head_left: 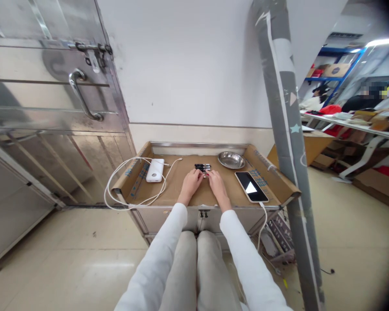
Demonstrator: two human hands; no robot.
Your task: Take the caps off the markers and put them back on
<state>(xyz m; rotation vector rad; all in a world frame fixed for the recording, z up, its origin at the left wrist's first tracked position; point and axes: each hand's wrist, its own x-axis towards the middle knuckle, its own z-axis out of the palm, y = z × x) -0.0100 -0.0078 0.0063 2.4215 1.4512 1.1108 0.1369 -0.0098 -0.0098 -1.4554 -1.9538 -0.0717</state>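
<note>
Several short black pens or markers with pale ends lie side by side on the brown cardboard-lined tabletop. Just in front of them my left hand rests low over the surface, its fingers bent and drawn together. My right hand mirrors it from the other side, fingertips also curled inward. The fingertips of both hands nearly meet at a small dark and whitish thing, too small to name and partly covered by the fingers. A shallow steel bowl stands behind my right hand.
A white power bank with a looped white cable lies on the left. On the right is a phone plugged into a cable. A tall grey wrapped roll leans beside the table. A metal door stands left; people work in the right background.
</note>
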